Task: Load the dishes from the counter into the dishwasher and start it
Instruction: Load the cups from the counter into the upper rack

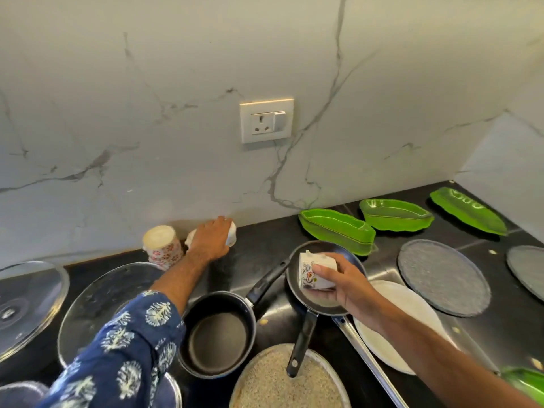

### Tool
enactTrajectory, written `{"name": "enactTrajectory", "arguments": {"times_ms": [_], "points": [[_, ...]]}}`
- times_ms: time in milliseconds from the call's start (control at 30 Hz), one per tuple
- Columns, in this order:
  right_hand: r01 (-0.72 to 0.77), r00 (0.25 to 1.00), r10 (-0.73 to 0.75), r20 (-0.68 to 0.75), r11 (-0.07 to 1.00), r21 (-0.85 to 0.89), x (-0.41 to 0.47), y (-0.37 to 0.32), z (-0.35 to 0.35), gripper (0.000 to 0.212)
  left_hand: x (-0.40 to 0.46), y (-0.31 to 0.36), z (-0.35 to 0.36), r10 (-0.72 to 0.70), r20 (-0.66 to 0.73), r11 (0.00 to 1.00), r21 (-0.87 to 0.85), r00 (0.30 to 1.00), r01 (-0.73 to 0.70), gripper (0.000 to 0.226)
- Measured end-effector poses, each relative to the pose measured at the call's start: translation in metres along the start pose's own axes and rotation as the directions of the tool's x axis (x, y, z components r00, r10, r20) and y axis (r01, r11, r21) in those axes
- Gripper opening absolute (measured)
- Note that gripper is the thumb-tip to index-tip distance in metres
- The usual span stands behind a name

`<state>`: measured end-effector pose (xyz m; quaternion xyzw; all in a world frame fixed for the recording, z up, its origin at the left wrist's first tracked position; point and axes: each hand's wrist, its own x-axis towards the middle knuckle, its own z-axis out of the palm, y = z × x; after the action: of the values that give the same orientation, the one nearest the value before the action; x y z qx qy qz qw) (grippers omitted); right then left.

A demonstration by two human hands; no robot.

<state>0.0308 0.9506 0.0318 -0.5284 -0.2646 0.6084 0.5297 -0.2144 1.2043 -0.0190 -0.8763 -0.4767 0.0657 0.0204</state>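
Green leaf-shaped dishes point(338, 229); black counter point(265, 245); blue white-printed sleeve point(123, 346); red-floral cup point(163, 245).

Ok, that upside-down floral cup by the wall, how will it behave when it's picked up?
The floral cup looks like glazed ceramic, so probably rigid, fragile and a bit slippery. It stands inverted on its rim, likely stable until nudged. It sits close beside the left hand, so a knock seems possible.

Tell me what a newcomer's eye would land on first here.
Likely the bright green leaf-shaped dishes lined along the back right of the black counter, vivid against the white marbled wall. Next, the two hands: the right hand holds a small floral cup above a black frying pan, while the left hand grips another cup by the wall, beside an upturned floral cup.
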Motion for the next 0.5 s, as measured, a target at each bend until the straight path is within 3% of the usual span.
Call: {"name": "enactTrajectory", "arguments": {"times_ms": [133, 367, 433, 500], "points": [[0.019, 1.0, -0.019, 0.001, 1.0, 0.008, -0.021, -0.001, -0.007, 0.054, 0.012, 0.008, -0.002, 0.024, -0.01, 0.988, 0.155, 1.0, -0.022, 0.077], [0.028, 0.999, -0.023, -0.047, 0.994, 0.102, -0.033, 0.003, 0.005, 0.056, -0.002, 0.018, 0.0, 0.118, -0.005, 0.958, 0.265, 0.993, -0.112, 0.065], [0.037, 0.999, -0.032, -0.042, 0.993, 0.113, -0.038, 0.004, 0.009, 0.054, -0.009, 0.022, -0.009, 0.119, -0.072, 0.97, 0.221, 0.99, -0.101, 0.065], [0.05, 0.998, -0.043, -0.052, 0.989, 0.137, -0.045, 0.004, 0.013, 0.054, -0.02, 0.029, -0.024, 0.1, -0.18, 0.994, 0.058, 0.979, -0.091, 0.066]]}}
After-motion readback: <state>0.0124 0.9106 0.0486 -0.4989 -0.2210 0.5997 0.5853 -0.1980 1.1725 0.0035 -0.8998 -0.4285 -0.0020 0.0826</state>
